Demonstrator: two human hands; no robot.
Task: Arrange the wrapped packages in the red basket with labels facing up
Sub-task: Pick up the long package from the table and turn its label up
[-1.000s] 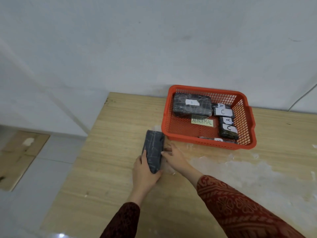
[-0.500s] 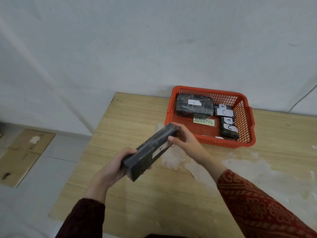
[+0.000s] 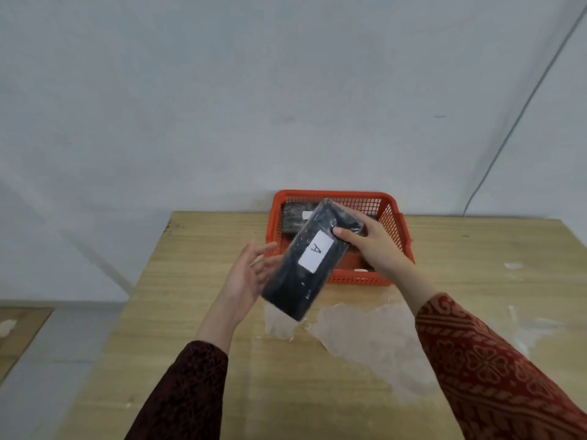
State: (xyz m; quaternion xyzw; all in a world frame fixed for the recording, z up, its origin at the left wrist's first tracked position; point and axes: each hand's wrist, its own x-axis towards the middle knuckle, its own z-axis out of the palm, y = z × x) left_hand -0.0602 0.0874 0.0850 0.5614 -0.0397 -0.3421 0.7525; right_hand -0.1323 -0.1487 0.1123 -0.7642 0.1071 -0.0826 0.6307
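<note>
Wood-grain table (image 3: 197, 312) filled lower half of frame, pale wall behind. No comparison made w/ any other moment.

Left of centre: left hand (image 3: 246, 277) was open, palm up, fingers spread, at or just under near-left edge of pkg; contact not clear, and it gripped nothing.

Centre: wrapped package (image 3: 313, 260), dark w/ clear film, was held in air, tilted, long axis running lower left to upper right. White label (image 3: 316, 255) marked "A" faced up toward camera. Its far end overlapped red basket (image 3: 394, 223) in the view; near end hung above the table, over pale patches on the wood.

Right of centre: right hand (image 3: 370, 241) was closed on far end of the pkg, thumb on top by the label, fingers under. It carried the load.

Basket, upper centre against wall: at least one other package (image 3: 293, 217) lay inside at far left, white label partly seen. Rest of contents hidden by pkg and hand; count not possible.

Assessment: part done. Held pkg was label-up but not yet in the basket. Left to do, by my reading: lower it into free space, label kept up. No other loose pkgs seen on the table.
</note>
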